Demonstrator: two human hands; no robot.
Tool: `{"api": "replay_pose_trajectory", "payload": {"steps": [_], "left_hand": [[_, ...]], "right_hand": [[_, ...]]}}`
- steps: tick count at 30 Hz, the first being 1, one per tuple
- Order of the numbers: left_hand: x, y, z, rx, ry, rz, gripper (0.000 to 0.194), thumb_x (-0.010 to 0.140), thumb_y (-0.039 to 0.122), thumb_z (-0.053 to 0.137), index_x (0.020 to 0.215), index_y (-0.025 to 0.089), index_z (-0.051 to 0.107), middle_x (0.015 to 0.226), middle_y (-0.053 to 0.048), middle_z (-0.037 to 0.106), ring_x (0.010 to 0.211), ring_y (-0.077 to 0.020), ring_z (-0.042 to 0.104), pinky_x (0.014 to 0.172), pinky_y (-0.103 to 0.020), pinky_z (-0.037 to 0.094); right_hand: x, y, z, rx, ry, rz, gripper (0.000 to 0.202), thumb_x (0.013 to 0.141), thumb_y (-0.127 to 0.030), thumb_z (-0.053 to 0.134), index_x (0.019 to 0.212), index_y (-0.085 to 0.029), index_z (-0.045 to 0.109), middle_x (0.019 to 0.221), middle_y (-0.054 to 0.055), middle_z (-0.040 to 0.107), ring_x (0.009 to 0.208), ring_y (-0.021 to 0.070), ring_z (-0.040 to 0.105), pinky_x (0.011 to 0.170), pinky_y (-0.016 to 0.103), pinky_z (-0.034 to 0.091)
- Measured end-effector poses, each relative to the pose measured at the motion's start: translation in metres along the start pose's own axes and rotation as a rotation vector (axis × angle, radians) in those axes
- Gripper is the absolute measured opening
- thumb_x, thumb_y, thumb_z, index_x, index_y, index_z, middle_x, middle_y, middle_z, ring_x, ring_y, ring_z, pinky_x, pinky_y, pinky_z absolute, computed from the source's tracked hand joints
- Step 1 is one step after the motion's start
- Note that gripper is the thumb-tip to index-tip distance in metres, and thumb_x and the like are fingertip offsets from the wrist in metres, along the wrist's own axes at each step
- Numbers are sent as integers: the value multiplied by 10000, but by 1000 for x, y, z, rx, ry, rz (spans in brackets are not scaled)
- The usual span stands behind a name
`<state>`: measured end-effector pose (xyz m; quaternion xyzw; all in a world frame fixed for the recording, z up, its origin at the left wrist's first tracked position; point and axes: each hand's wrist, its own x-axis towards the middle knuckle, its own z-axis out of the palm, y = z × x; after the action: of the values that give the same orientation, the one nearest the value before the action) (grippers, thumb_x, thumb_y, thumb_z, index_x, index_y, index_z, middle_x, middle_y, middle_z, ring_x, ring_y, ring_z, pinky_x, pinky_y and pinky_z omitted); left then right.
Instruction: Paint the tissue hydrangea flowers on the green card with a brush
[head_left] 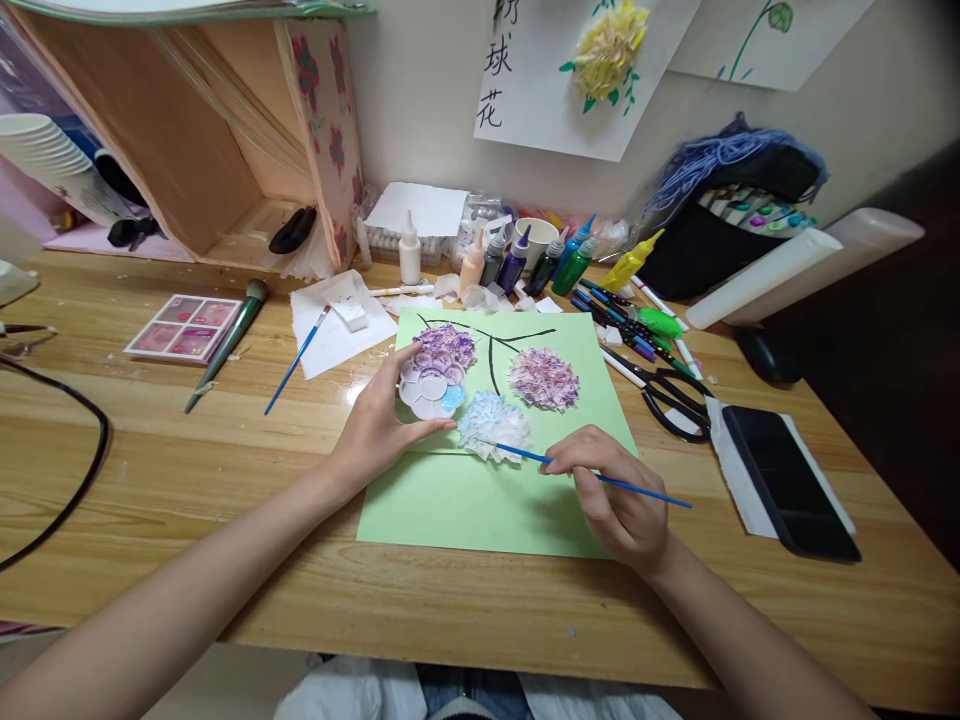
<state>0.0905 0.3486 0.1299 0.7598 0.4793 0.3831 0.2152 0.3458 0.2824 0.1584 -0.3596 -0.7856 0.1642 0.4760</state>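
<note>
My right hand point(619, 490) pinches a thin blue paintbrush point(637, 488), its tip touching a pale blue and white paper flower point(491, 420). A small flower-shaped paint palette point(429, 394) is gripped by my left hand point(386, 420) between thumb and fingers; light blue and purple paint show in its wells. The palette partly covers a purple paper flower point(456, 343). To the right, a pink-purple flower point(544, 378) sits on the same light green sheet point(480, 510). Black branch lines run across the sheet's upper part.
Paint bottles point(514, 262) stand along the wall. Left of the sheet lie another blue brush point(296, 362), a white paper point(337, 310), a large makeup brush point(229, 340) and a pink palette point(185, 328). Black scissors point(671, 390), pens point(626, 320) and a phone point(784, 470) lie at right.
</note>
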Motion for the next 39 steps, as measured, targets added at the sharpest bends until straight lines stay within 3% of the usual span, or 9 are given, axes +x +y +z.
{"api": "replay_pose_trajectory", "payload": {"steps": [19, 39], "left_hand": [[0, 1, 0, 8, 14, -9, 861, 686, 424, 837, 1416, 283, 404, 1362, -113, 589, 1170, -285, 614, 881, -401, 558], [1, 2, 0, 21, 15, 2, 823, 701, 458, 816, 1390, 271, 406, 1369, -111, 581, 1178, -284, 603, 889, -387, 543]], "right_hand": [[0, 0, -1, -1, 21, 24, 206, 906, -113, 456, 899, -236, 622, 744, 38, 680, 659, 186, 632, 581, 322, 504], [2, 0, -3, 36, 0, 16, 216, 894, -120, 418, 861, -224, 604, 720, 40, 652, 640, 181, 611, 577, 320, 493]]}}
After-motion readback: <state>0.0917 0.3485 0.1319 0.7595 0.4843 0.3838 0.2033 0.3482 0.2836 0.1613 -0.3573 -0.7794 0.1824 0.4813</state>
